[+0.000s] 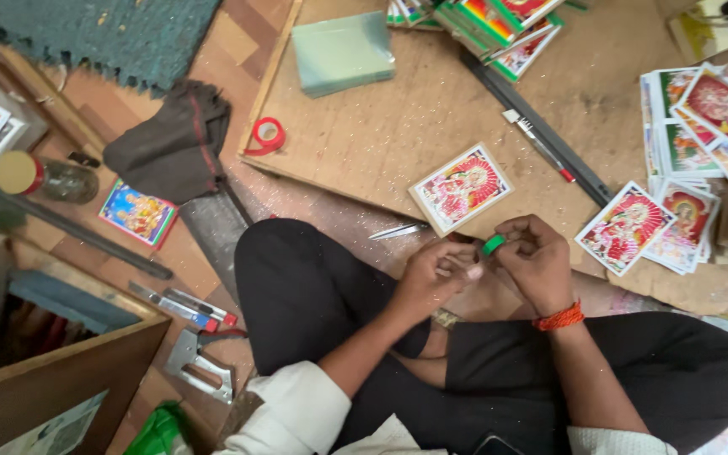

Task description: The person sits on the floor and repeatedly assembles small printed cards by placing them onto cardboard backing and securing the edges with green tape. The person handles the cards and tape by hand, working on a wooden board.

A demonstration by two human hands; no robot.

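A small green tape roll [492, 245] sits pinched at the fingertips of the right hand [537, 263], whose fingers curl tight around it just above the crossed legs. The left hand [431, 274] meets it from the left, its fingers drawn in narrow beside the roll, touching something pale there that is too small to make out. Just beyond both hands, a framed colourful picture [462, 188] lies on the wooden board [381, 135]. A red tape roll [266, 135] rests at the board's far left edge.
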